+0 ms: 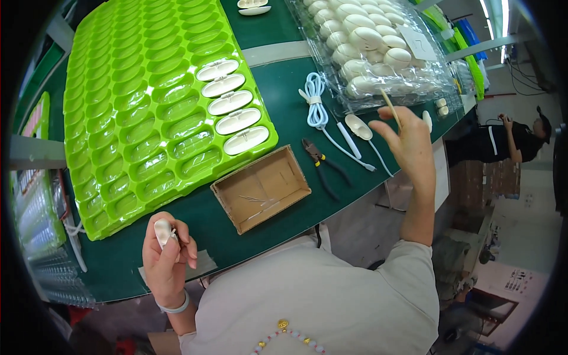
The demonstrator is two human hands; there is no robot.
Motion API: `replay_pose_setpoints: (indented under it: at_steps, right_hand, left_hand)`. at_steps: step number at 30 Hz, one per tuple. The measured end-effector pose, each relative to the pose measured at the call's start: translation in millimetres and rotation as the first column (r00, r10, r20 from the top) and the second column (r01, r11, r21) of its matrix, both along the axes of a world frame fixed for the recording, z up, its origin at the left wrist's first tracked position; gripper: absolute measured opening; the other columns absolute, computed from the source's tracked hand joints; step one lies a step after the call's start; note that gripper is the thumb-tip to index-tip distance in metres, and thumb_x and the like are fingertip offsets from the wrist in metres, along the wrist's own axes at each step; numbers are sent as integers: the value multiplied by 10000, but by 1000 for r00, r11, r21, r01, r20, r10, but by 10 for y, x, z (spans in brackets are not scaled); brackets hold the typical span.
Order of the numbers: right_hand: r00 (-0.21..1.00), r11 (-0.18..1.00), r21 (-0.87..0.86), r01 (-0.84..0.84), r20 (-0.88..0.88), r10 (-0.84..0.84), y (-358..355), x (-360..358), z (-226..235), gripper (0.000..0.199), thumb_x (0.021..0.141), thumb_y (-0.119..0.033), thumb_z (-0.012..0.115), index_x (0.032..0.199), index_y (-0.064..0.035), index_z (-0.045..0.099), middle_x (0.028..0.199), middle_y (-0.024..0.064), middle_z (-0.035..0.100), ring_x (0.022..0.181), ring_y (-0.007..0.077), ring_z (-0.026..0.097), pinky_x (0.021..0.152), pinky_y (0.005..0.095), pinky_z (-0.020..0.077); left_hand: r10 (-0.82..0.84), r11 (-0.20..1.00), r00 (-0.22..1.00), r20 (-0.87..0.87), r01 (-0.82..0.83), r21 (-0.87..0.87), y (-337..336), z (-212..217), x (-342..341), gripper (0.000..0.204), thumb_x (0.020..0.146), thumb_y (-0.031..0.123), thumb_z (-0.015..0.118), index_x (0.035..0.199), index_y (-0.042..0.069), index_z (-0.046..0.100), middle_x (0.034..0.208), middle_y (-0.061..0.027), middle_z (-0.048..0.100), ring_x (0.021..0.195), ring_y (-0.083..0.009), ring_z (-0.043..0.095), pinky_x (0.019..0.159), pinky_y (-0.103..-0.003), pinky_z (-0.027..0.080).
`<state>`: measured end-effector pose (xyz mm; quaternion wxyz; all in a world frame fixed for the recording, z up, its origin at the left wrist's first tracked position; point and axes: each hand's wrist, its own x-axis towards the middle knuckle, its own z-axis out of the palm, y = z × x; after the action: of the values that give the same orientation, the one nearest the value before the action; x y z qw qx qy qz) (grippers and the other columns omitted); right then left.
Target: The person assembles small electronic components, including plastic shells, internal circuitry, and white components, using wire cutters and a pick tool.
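Observation:
My left hand (167, 260), near the table's front left edge, is closed around a small white plastic shell piece (162, 229). Between the fingers of my right hand (409, 148) is a thin wooden stick (390, 108), pointing up toward the far side. That hand is raised at the right, beside an open white shell half (358, 126) with a cord. Several white oval shells (238, 121) fill the right column of a bright green tray (271, 120); its other visible pockets hold none.
A cardboard box (278, 208) with thin pins stands mid-table, beside cutting pliers (322, 167). A bundled pale cable (315, 106) and a white pen-like rod (349, 141) lie farther right. Clear plastic trays hold white egg-shaped shells (365, 39) at the back. Another person (503, 142) stands far right.

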<state>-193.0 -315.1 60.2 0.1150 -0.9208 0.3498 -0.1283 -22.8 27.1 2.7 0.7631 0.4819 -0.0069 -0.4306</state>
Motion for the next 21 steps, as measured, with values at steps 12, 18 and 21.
replay_pose_setpoints:
  at_steps: [12, 18, 21]
  right_hand:
    - [997, 980, 191, 53, 43, -62, -100, -237, -586, 255, 749, -152, 679, 925, 22, 618, 860, 163, 616, 742, 311, 605, 658, 341, 461]
    - [973, 926, 360, 114, 147, -177, 146, -216, -242, 176, 808, -113, 625, 899, 36, 621, 710, 85, 625, 628, 116, 590, 563, 243, 438]
    - [987, 414, 901, -131, 157, -28, 421, 58, 105, 185, 817, -99, 620, 921, 53, 607, 731, 68, 627, 627, 82, 582, 557, 201, 446]
  left_hand:
    - [-142, 987, 990, -9, 141, -73, -389, 44, -47, 323, 806, 253, 643, 845, 88, 368, 656, -19, 410, 545, -86, 370, 469, -211, 328]
    - [-92, 985, 973, -210, 59, -160, -448, 179, -64, 278, 833, 220, 629, 839, 90, 383, 699, -36, 445, 583, -87, 402, 481, -211, 341]
    - [-187, 978, 924, 334, 207, -27, -521, 202, -72, 376, 687, 57, 757, 782, 89, 395, 849, -97, 547, 717, -103, 506, 551, -219, 435]
